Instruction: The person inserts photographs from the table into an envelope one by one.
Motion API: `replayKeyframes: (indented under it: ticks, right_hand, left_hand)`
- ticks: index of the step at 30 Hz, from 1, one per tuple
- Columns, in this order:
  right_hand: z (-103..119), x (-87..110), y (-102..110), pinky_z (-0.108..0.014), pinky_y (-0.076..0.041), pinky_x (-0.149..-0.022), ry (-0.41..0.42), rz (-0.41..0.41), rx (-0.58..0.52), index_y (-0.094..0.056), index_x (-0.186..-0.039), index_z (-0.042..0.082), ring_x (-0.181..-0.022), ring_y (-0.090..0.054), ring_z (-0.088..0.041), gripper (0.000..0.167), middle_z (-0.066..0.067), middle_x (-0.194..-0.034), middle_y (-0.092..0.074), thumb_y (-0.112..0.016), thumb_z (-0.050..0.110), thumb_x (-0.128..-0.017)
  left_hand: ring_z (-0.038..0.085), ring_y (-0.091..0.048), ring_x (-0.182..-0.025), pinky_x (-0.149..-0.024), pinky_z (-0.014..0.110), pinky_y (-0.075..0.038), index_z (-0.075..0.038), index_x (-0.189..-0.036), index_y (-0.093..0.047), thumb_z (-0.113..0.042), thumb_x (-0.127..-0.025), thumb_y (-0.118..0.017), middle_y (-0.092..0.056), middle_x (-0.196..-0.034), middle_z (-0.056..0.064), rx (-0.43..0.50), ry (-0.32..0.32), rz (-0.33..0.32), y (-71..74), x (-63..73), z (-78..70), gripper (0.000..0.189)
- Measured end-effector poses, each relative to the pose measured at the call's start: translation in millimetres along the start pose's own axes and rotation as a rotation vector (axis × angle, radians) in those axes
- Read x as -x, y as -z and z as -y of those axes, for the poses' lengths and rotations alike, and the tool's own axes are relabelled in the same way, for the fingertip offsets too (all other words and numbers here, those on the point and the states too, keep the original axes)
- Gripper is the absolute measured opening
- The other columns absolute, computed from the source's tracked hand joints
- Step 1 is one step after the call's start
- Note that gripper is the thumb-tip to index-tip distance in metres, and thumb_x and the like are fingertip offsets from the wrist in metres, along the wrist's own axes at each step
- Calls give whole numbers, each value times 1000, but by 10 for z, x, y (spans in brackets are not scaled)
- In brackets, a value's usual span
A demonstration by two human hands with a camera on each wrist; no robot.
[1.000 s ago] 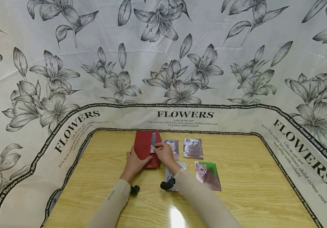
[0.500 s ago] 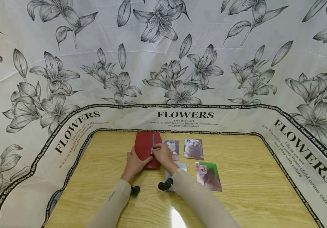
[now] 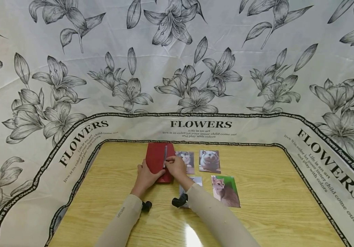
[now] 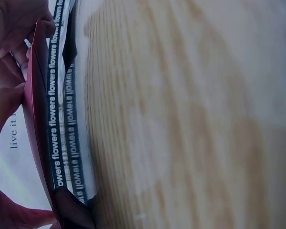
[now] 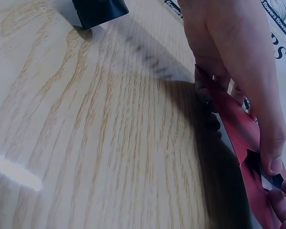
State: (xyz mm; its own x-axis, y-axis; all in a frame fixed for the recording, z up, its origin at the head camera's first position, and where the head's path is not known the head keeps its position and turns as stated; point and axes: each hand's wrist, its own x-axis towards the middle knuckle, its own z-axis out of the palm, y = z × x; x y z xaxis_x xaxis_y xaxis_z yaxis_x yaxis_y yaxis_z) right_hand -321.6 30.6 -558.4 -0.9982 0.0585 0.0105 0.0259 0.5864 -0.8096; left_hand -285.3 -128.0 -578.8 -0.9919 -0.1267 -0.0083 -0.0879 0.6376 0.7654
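A red envelope (image 3: 155, 156) is tilted up off the table at the back. My left hand (image 3: 146, 176) grips it from the left and below, the thumb lying across its front. With its fingertips, my right hand (image 3: 177, 168) pinches a photo card (image 3: 165, 154) at the envelope's right-hand opening. Only a narrow grey strip of that card shows; the red paper hides the rest. In the right wrist view, the left thumb presses right at the opening, where a pale bit of the card (image 5: 267, 182) sticks out beside the right fingertips.
To the right lie several photo prints: a partly covered cat picture (image 3: 189, 161), a round grey animal (image 3: 209, 160), a cat on green (image 3: 226, 190), and one (image 3: 195, 180) mostly under the right forearm. A flower-printed curtain (image 3: 200, 128) borders the wooden table (image 3: 272, 192).
My right hand has shifted slightly left, and the card has gone deeper into the envelope, its visible strip now narrower. My left hand has kept its grip in nearly the same place.
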Motion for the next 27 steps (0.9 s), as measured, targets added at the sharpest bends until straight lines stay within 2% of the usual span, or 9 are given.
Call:
replayKeyframes:
  ticks: [5,9,13,17,22,25,27]
  right_hand:
    - [-41,19,57,-37,-58,-76,21,3,-91,-82,-117,9,-84,-70,-16,19,-1,-94,-77,-77,17,-100]
    - [-93,32,129,-29,-55,-69,38,5,-207,-80,-118,3,-81,-68,-14,21,-5,-94,-76,-77,13,-99]
    - [-172,19,245,-26,-52,-64,60,4,-269,-78,-120,1,-77,-67,-14,23,-8,-94,-75,-77,13,-100]
    - [-289,-20,411,-31,-55,-65,88,-21,-254,-77,-123,1,-82,-71,-22,26,-12,-98,-76,-77,13,-100]
    - [-483,-65,652,-40,-58,-76,97,-45,-219,-76,-125,0,-97,-71,-32,28,-16,-106,-76,-76,13,-100]
    - [-606,-76,799,-39,-55,-76,64,-28,-221,-73,-130,1,-100,-68,-31,32,-16,-112,-73,-75,17,-102]
    - [-692,-79,896,-35,-54,-70,45,-34,-204,-72,-132,0,-95,-67,-29,34,-17,-114,-71,-75,18,-103]
  left_hand:
    - [43,-57,-115,-100,59,-53,6,-166,-20,-54,-88,-86,-40,-141,34,-14,11,-3,-8,-14,0,118]
    - [44,-57,-117,-101,59,-53,6,-166,-20,-54,-88,-85,-40,-142,33,-18,20,3,-12,-15,8,118]
    - [43,-58,-117,-101,59,-53,5,-166,-20,-54,-88,-85,-40,-142,33,-11,19,8,-13,-8,2,118]
    - [43,-58,-117,-101,59,-53,4,-166,-21,-54,-88,-86,-40,-140,32,-3,18,10,-11,-4,-13,117]
    - [41,-59,-118,-101,58,-54,2,-166,-21,-53,-89,-86,-42,-139,30,5,22,17,-9,11,-18,115]
    - [41,-59,-119,-101,58,-54,2,-166,-21,-53,-89,-86,-42,-139,30,7,22,13,2,22,-22,115]
    - [41,-58,-120,-102,58,-54,2,-166,-21,-54,-89,-86,-42,-140,29,4,27,14,8,27,-20,115]
